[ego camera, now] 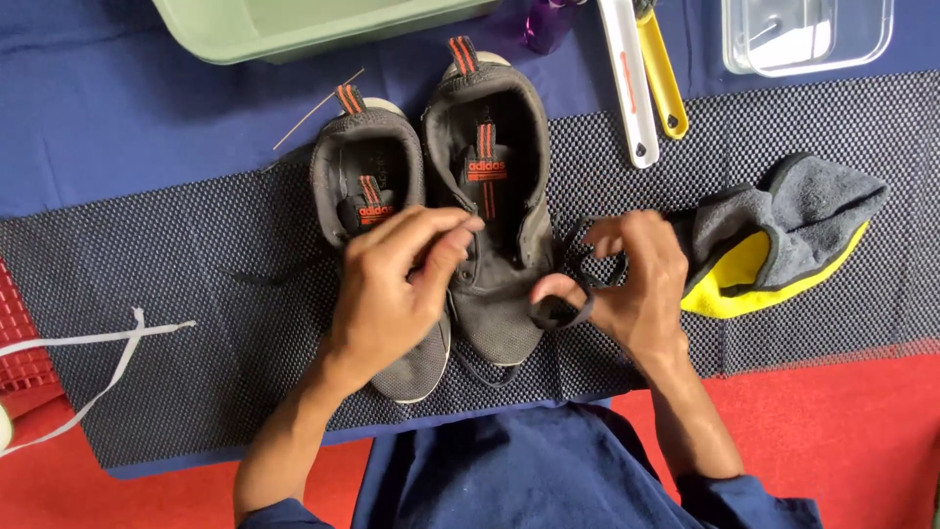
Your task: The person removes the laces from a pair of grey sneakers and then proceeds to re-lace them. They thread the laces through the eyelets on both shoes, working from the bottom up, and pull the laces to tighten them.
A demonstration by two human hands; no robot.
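Two dark grey shoes [441, 196] sit side by side at centre frame on a black mesh mat [176, 294]. Left hand [392, 284] pinches at the lacing of the right-side shoe; right hand [632, 284] grips a loop of black lace [563, 312]. Grey-and-yellow cloth [783, 240] lies at right, brushes [646, 69] up top.

Matt knit shoes [490, 196], ribbed mat [196, 274]

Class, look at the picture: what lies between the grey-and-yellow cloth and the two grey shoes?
In the head view, the right hand, holding a black lace.
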